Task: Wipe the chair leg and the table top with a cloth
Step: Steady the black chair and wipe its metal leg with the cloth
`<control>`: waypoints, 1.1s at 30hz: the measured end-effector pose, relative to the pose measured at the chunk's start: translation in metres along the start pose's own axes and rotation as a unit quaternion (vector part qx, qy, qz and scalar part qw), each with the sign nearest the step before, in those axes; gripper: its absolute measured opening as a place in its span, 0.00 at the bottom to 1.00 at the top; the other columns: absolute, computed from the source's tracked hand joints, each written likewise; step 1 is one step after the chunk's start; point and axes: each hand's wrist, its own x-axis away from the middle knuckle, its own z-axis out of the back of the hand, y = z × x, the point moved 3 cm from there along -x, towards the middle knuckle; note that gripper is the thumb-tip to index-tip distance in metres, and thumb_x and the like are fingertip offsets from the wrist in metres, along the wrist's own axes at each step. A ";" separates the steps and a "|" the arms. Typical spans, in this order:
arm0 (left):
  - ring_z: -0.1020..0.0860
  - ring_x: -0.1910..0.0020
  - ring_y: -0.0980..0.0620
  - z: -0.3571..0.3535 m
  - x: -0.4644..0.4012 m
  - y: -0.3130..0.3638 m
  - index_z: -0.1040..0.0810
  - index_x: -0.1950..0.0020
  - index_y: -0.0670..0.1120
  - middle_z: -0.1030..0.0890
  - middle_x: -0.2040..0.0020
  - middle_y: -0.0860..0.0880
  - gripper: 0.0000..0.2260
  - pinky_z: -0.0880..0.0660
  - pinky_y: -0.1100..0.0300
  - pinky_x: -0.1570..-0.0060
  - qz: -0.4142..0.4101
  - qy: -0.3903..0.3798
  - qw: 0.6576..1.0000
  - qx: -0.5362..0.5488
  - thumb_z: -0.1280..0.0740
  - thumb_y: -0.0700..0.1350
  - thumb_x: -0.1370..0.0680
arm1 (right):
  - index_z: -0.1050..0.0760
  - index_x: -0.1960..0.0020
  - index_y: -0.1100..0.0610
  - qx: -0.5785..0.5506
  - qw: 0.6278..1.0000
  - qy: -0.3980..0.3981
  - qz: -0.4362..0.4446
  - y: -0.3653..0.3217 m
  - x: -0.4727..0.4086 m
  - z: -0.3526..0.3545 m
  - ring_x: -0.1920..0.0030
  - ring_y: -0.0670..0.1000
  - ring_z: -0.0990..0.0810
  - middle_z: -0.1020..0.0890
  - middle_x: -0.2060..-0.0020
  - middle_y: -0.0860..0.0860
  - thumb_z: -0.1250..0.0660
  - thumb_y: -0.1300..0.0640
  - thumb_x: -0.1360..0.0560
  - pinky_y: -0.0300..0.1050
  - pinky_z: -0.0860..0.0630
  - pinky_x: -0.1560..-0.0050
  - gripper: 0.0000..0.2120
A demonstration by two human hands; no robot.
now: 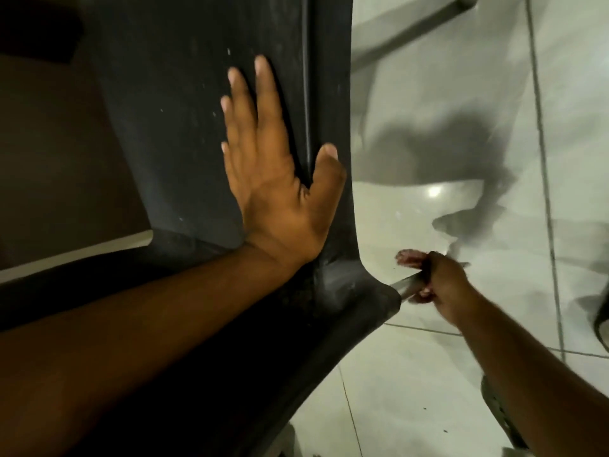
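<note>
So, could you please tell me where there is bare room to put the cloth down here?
Bare floor lies between the chair and the right forearm, and more beyond the right hand, up to the tile seam. The seat left of the flat left hand is bare too. It is crowded at the leg, where the right hand holds the cloth.

The chair seat (184,110) is matt black, flecked with pale dust specks and faint grey scuffs. The chair leg (407,286) is a duller metallic grey. The cloth (410,258) bunched in the right hand (443,285) shows a mottled reddish-pink. The floor (428,374) is glossy off-white tile with thin grey grout lines, crossed by dark shadows and one bright glare spot.
</note>
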 end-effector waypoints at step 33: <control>0.53 0.18 0.41 0.000 0.001 0.002 0.50 0.21 0.39 0.49 0.18 0.38 0.37 0.55 0.41 0.21 0.000 -0.013 1.000 0.003 0.45 0.58 0.24 | 0.19 0.46 0.63 -0.029 1.000 -0.009 0.004 0.009 -0.037 0.023 0.83 0.46 0.35 0.11 0.52 0.55 0.49 0.59 0.18 0.35 0.42 0.77 0.19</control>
